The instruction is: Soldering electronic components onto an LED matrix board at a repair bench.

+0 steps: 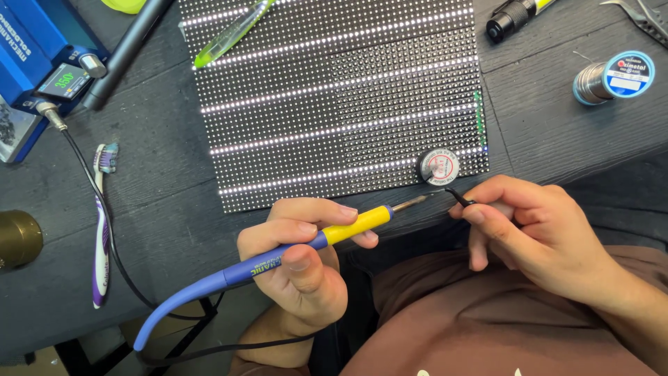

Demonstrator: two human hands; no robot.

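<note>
Left hand point(306, 261) wraps the soldering iron point(313, 244) at its yellow-blue grip, light, rigid, tip hot so hold only there, nose toward 2 o'clock over the table point(160, 188) edge; right hand point(536, 233) fingers pinch thin black tweezers point(459, 197), springy, slippery.

A matt, rough-grained dark wood counter point(557, 118) is seen; the soldering iron point(306, 247) is sheathed in smooth plastic, its tip bare metal.
</note>
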